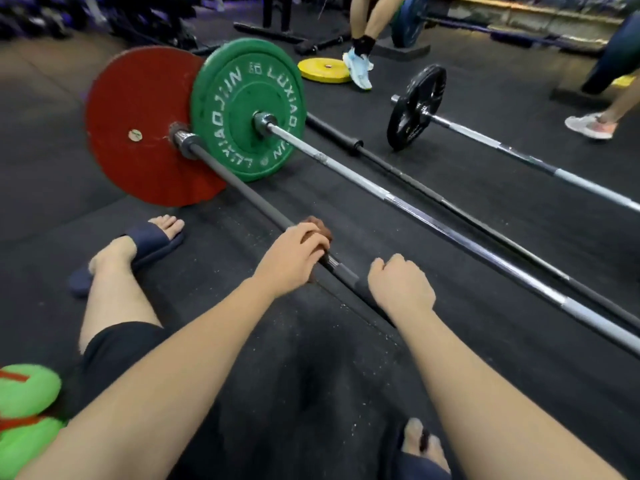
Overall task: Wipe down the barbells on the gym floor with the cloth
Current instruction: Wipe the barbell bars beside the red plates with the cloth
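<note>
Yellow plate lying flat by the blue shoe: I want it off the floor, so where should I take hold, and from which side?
Probably the near rim of the yellow plate, coming from the camera's side. It lies flat with its centre hole up and shows no handle cut-outs, so fingers must hook under an edge; a person's blue shoe crowds its right edge.

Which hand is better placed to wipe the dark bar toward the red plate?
Left, probably. The left hand holds the brown cloth on the dark bar; the right hand grips the bar without cloth.

Black rubber floor (pixel 311 358): barbells (pixel 346 171), yellow plate (pixel 325 70).
</note>
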### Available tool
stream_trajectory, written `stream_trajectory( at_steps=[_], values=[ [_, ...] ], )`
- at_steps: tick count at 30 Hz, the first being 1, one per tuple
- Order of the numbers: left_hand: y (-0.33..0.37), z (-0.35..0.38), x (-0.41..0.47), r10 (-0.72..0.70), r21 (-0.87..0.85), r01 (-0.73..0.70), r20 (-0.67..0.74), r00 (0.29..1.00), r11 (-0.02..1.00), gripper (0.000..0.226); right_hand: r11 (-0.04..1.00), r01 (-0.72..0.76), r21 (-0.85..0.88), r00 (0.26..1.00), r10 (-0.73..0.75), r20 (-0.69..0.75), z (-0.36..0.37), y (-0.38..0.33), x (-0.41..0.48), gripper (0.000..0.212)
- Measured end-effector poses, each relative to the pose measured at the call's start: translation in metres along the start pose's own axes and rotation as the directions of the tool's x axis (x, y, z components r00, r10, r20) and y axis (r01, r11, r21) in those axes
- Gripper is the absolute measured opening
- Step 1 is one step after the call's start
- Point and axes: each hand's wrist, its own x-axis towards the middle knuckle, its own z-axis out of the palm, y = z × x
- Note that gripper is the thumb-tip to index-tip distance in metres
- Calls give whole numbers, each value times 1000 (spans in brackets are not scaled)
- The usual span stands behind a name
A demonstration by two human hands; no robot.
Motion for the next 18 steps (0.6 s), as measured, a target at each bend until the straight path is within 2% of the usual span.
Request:
stream_trajectory(
  at_steps=[5,9,11,13,16,18],
  values=[
    [7,13,15,-98,-42,97,-15,995,994,33,998,-49,40,989,43,139,29,-38,36,50],
    [7,1,34,-292,-194,326,184,939,925,34,980,-165,115,969,139,206,41,-57,46,58],
    [10,-9,43,-334,-184,390,275,902,902,39,990,-135,49,984,128,128,40,-61,36,58],
    [16,-10,48,-356,-114,403,295,887,908,41,997,-48,-63,997,51,55,41,-60,26,48],
    [32,-8,44,-422,-140,476,298,856,868,38,983,72,-166,995,-60,78,41,-61,21,34],
    [41,-9,36,-391,-151,451,312,866,879,38,979,126,-158,989,-112,95,41,-61,18,30]
  ],
)
